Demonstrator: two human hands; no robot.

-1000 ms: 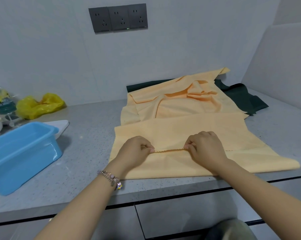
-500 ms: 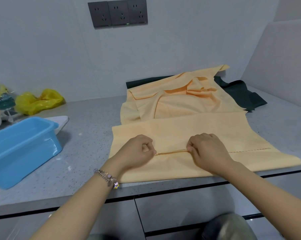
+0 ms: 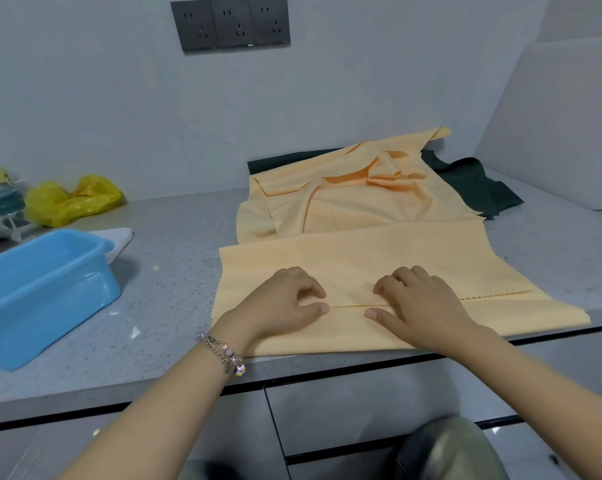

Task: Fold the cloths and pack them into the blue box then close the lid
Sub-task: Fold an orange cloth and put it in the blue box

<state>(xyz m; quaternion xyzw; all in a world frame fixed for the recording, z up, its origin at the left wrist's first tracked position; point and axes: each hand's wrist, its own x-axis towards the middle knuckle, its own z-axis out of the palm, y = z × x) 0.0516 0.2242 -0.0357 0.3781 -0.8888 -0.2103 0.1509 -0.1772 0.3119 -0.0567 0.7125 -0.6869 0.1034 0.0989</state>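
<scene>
— Where was the orange cloth [image 3: 379, 261] relative to the blue box [image 3: 40, 292]?

— To the box's right on the counter [image 3: 175, 271], well apart from it, folded once, its zigzag edge [image 3: 348, 306] running crosswise. More cloths lay heaped beyond it.

— And the hands?

— The left hand [image 3: 279, 303] and right hand [image 3: 421, 303] rested on that edge, fingers loosely curled, pressing rather than pinching; neither gripped anything.

— What made the step go well?

— Probably sweeping outward along the edge, keeping the layers aligned before the next fold.
</scene>
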